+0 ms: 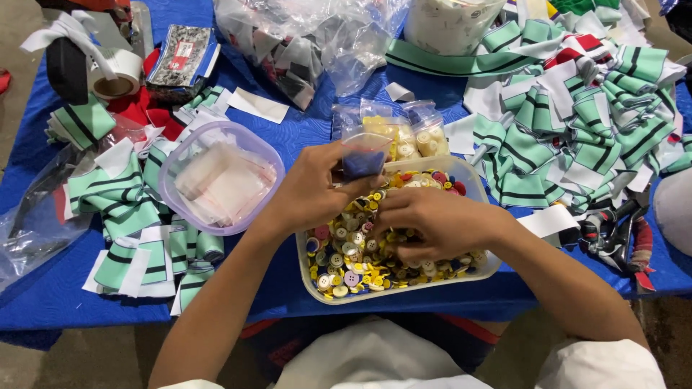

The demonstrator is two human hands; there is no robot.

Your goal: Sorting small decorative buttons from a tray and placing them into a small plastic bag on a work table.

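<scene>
Your left hand (317,191) at frame centre, fingers pinching a small clear zip bag (362,155), your right hand (429,223) just right of it, fingers curled into mixed buttons (346,263), white tray (317,288) on blue tablecloth (303,126), lilac tub (216,176) left.

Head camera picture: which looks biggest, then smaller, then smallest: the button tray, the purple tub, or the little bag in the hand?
1. Button tray
2. Purple tub, slightly smaller; both sit about equally near, so it's close
3. Little bag, held in the left hand, clearly smallest
</scene>
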